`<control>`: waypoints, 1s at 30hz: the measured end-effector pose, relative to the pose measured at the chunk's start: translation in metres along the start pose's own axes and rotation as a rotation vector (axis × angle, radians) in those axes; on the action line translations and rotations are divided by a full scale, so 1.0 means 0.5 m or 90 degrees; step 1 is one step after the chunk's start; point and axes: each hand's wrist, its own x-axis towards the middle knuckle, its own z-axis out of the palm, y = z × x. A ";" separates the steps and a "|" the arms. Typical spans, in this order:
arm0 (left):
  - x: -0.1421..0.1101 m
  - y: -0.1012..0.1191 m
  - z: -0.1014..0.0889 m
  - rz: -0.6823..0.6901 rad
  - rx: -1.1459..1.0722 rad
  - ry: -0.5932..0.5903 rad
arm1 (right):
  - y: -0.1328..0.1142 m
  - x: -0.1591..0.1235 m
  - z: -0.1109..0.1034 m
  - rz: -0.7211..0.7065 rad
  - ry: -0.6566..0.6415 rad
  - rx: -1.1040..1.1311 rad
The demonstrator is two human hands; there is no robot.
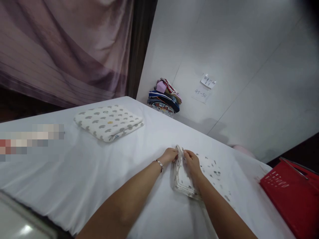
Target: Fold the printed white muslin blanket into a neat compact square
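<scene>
A white cloth with small grey prints (183, 181), folded in several layers, lies on the white-covered table (104, 172). My left hand (170, 155) is closed on the far left corner of its folded edge, a chain bracelet on the wrist. Just to the right, my right hand (192, 161) pinches the same raised edge, fingers closed. Part of the cloth spreads flat to the right beyond my right forearm, which hides some of it. Farther left, apart from both hands, rests a folded white blanket with grey mushroom-like shapes (107, 122).
A pile of folded clothes (164, 96) stands by the wall past the table's far edge. Paper notes (200, 94) are stuck on the wall. At the right is a red basket (291, 196). A pinkish curtain (74, 43) hangs at the left. Something at the left edge is blurred out.
</scene>
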 end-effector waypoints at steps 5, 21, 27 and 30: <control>-0.004 -0.002 -0.026 -0.014 -0.007 -0.073 | -0.058 0.014 -0.009 0.049 -0.170 -0.174; 0.010 -0.011 -0.012 0.110 0.327 0.140 | -0.066 0.027 -0.005 0.066 -0.166 -0.214; 0.013 -0.006 0.006 0.119 0.394 0.186 | -0.058 0.020 -0.003 0.071 -0.134 -0.181; 0.016 -0.006 0.007 0.110 0.404 0.191 | -0.045 0.014 0.000 0.077 -0.126 -0.131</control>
